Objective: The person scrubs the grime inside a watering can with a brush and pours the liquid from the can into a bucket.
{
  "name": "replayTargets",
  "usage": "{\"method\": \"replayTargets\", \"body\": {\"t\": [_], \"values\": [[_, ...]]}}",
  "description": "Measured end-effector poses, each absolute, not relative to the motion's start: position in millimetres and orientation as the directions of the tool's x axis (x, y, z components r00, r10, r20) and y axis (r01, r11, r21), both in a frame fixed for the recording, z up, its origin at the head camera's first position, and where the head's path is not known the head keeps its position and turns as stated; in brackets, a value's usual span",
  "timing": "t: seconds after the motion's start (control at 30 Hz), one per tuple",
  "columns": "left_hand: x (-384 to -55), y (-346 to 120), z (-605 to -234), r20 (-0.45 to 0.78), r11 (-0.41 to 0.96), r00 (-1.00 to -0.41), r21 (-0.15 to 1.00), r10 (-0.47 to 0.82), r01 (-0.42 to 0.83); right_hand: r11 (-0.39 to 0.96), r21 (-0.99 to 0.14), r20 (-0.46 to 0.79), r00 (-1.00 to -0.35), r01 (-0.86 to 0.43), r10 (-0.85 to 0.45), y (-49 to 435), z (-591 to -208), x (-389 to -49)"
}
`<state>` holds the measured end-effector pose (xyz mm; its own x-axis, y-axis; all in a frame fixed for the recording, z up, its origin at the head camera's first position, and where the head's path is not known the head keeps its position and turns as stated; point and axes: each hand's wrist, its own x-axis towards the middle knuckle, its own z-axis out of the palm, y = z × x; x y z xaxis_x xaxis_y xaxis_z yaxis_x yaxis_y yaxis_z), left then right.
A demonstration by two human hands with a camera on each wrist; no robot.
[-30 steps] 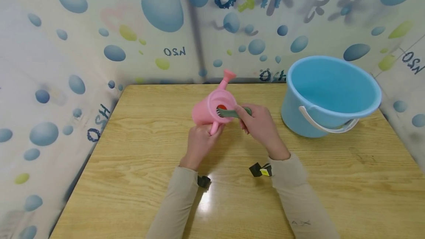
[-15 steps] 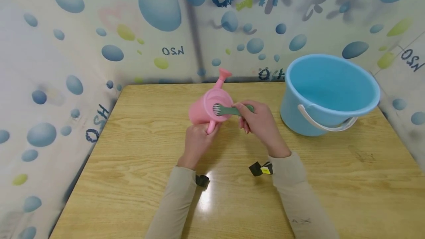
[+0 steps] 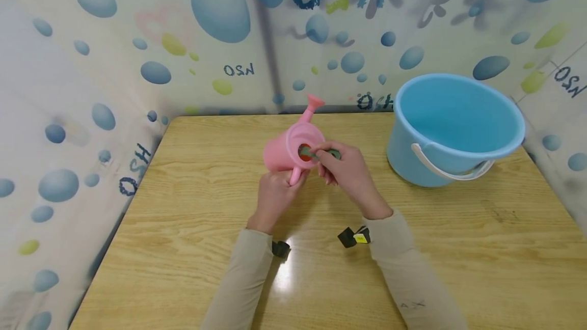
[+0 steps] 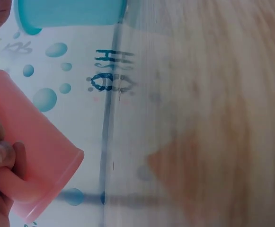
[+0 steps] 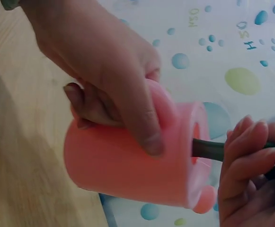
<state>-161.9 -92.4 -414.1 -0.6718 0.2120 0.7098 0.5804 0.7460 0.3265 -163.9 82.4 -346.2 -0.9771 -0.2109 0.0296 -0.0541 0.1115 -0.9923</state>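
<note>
A pink watering can [image 3: 277,155] is tilted on its side above the table, its mouth facing right. My left hand [image 3: 275,195] grips its handle, with the thumb along the side in the right wrist view. My right hand [image 3: 344,169] pinches a green-handled tool [image 3: 335,154]; its far end is inside the can's mouth and hidden. Something red [image 3: 304,157] shows inside the mouth, around the tool. In the left wrist view, left fingers [image 4: 1,153] curl round the can's handle [image 4: 19,187].
A large light-blue bucket [image 3: 431,162] with a white handle stands at the right of the wooden table [image 3: 192,208]. Walls with a bubble pattern [image 3: 220,9] rise behind the table and at both sides. The can's spout [image 3: 313,106] points towards the back wall.
Half a second ago the tool's pale bristles or tines showed at the can's mouth; now they are inside. My right hand has moved left, and the can has shifted slightly.
</note>
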Motion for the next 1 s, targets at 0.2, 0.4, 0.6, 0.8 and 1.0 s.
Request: {"method": "replayTargets", "body": {"t": [0.2,0.4,0.6,0.8,1.0], "values": [[-162.3,-91.5,-414.4,0.703,0.74,-0.678,0.337,0.213,0.582,0.071,-0.994,0.068,-0.978,-0.084,-0.198,89.7,-342.1,-162.9],[-162.9,-90.6,-415.0,0.709,0.732,-0.667,0.326,0.23,0.598,0.088,-0.991,0.08,-0.968,-0.104,-0.239,84.5,-344.4,-162.2],[-164.2,-91.2,-416.9,0.709,0.727,-0.662,0.319,0.242,0.607,0.147,-0.982,0.078,-0.959,-0.122,-0.272,81.6,-348.8,-164.0],[-164.8,-93.9,-417.1,0.708,0.729,-0.674,0.346,0.21,0.59,0.103,-0.991,0.059,-0.972,-0.084,-0.227,89.3,-345.6,-165.1],[-164.9,-93.7,-417.0,0.705,0.73,-0.673,0.335,0.226,0.596,-0.025,-0.998,0.059,-0.967,-0.055,-0.246,85.6,-345.6,-164.0]]}}
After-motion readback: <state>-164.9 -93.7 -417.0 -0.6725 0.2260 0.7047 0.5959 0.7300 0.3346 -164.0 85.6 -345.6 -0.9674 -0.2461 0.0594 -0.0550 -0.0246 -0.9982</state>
